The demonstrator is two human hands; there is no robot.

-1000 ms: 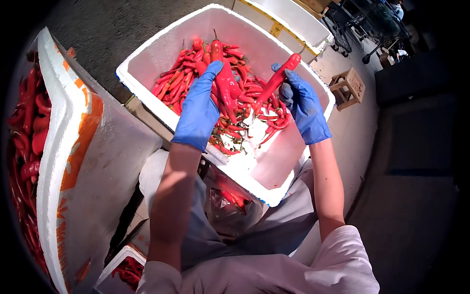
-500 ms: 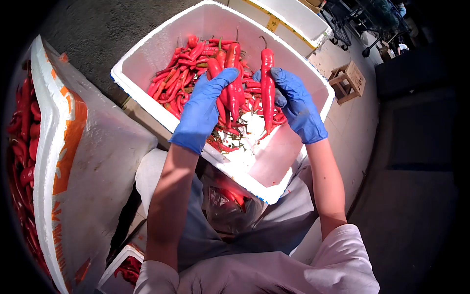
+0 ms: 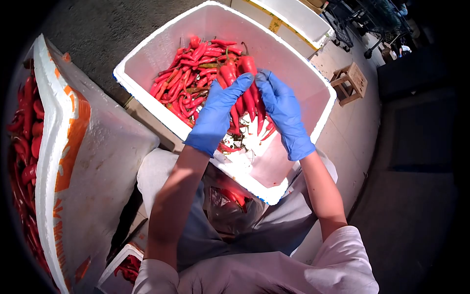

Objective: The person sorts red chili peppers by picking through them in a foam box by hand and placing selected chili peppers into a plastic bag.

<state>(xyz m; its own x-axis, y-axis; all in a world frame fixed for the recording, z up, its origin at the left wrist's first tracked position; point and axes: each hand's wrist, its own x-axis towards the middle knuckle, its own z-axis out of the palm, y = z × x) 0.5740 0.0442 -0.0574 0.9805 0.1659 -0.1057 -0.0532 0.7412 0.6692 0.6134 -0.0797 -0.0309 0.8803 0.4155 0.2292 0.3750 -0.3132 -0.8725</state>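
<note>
Both my hands wear blue gloves and meet above a white foam box (image 3: 152, 41). My left hand (image 3: 218, 110) is closed round a bunch of red chili peppers (image 3: 227, 73), with their stems up and tips hanging down. Against the right side of that bunch, my right hand (image 3: 281, 105) is closed on one more red chili pepper (image 3: 247, 63); its fingers partly hide the pepper. Below and to the left, a heap of red chili peppers (image 3: 183, 81) lies in the box. Loose stems and bits (image 3: 237, 139) are scattered on the box's brightly lit floor.
At left stands a tall foam box (image 3: 103, 161) with red peppers (image 3: 24, 147) inside. A smaller box (image 3: 120, 262) of peppers is at lower left. Between my legs is a plastic bag (image 3: 227, 210) with peppers. A wooden stool (image 3: 350, 83) and another foam box (image 3: 293, 19) stand beyond.
My right hand has moved left, bringing its chili pepper up against the bunch in my left hand. The left hand has shifted slightly right.
</note>
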